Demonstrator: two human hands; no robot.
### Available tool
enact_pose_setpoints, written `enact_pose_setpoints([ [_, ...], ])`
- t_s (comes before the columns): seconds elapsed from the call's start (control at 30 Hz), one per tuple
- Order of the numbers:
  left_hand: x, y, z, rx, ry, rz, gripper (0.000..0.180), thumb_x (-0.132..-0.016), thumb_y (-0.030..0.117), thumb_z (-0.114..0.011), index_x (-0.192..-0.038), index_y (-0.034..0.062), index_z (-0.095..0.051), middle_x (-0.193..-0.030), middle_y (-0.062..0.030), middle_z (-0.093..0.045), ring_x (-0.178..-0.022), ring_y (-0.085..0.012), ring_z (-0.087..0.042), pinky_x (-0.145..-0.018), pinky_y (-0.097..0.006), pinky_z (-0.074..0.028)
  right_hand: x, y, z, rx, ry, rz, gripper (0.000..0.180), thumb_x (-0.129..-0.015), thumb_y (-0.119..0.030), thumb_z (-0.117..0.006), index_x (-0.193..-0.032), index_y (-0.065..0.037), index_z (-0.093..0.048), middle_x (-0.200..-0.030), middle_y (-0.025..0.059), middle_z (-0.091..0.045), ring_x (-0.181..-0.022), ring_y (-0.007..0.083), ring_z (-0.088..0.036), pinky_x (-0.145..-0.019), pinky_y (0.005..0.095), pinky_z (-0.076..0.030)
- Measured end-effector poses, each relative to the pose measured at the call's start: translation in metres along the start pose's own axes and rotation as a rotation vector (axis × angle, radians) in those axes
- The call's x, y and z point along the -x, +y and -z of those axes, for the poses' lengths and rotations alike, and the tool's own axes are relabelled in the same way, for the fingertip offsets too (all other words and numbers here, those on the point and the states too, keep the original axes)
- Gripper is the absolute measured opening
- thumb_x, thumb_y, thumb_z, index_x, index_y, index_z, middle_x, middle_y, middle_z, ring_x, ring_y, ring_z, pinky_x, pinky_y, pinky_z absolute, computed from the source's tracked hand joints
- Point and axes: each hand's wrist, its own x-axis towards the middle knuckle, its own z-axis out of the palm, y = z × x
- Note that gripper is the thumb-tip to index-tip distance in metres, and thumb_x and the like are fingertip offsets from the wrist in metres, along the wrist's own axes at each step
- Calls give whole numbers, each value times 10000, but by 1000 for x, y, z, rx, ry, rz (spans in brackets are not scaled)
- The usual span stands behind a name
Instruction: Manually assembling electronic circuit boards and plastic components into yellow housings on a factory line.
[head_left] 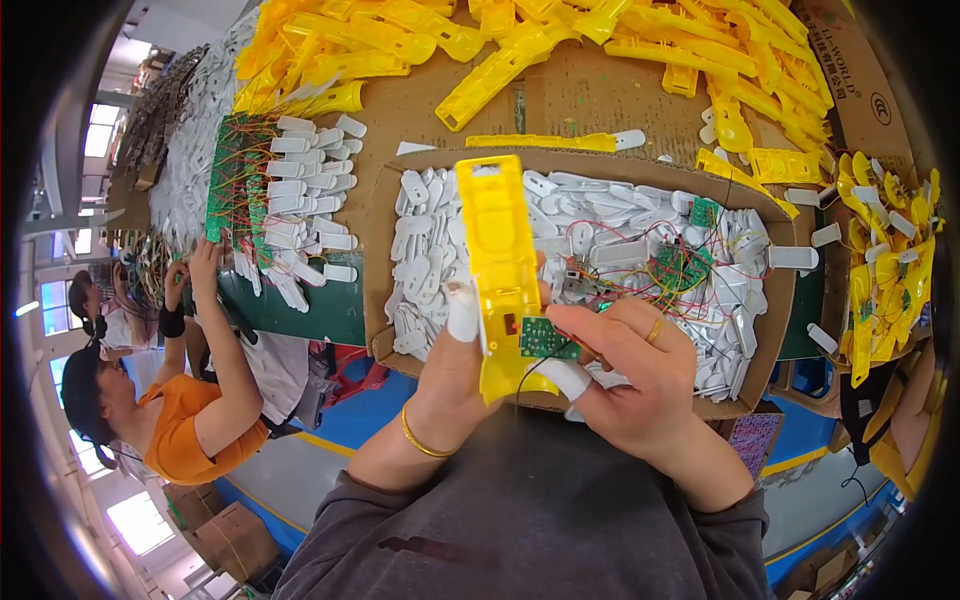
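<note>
My left hand (455, 365) grips a long yellow plastic housing (500, 255) upright, its thumb wrapped in white tape on the housing's left edge. My right hand (630, 375), with a ring and a taped fingertip, pinches a small green circuit board (545, 340) against the lower part of the housing. Thin red and black wires run from the board toward the box behind. Both hands hover over the near edge of a shallow cardboard box (745, 345).
The cardboard box holds several white plastic pieces (425, 250) and wired green boards (685, 265). Yellow housings (500, 65) are heaped at the back and at the right (885, 270). At the left, another person's hand (205, 265) reaches to rows of white parts (310, 190).
</note>
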Motion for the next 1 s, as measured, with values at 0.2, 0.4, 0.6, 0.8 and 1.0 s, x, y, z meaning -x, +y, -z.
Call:
enact_pose_setpoints([
  [0.2, 8, -6, -16, -141, 103, 30, 584, -903, 513, -425, -1255, 47, -444, -1170, -87, -555, -1044, -194, -564, -876, -350, -479, 3, 10, -16, 69, 17, 26, 369, -593, -11, -756, -948, -30, -657, -658, 33, -548, -551, 161, -521, -486, 279, -431],
  [0.4, 4, -16, -5, -206, 150, -52, 466, -953, 391, -407, -1232, 23, -461, -1119, -76, -579, -974, -181, -592, -838, -313, -492, -7, 16, -7, 49, -153, 68, 369, -588, 3, -720, -950, -31, -652, -669, 38, -544, -569, 193, -546, -523, 296, -465],
  [0.6, -1, -7, -21, -543, 57, -121, 395, -934, 154, -370, -1288, -22, -364, -1160, -108, -524, -1045, -168, -525, -894, -288, -422, 15, 25, -19, 262, 4, 137, 396, -605, -7, -699, -996, -25, -644, -671, 48, -519, -578, 203, -555, -567, 289, -504],
  [0.8, 5, -2, -24, -664, 8, -170, 494, -858, 48, -340, -1339, -25, -256, -1204, -144, -470, -1092, -190, -483, -954, -314, -364, 6, 16, 10, -248, 39, -34, 407, -728, -48, -685, -1118, -2, -577, -861, 55, -590, -810, 169, -598, -737, 296, -492],
  [1.0, 2, -4, -34, -977, -202, -312, 514, -823, -9, -336, -1325, -52, -232, -1135, -160, -523, -1023, -209, -536, -920, -330, -395, 4, 24, 10, -812, -237, -637, 322, -795, -91, -669, -1092, -7, -580, -930, 35, -611, -802, 75, -561, -711, 246, -468],
])
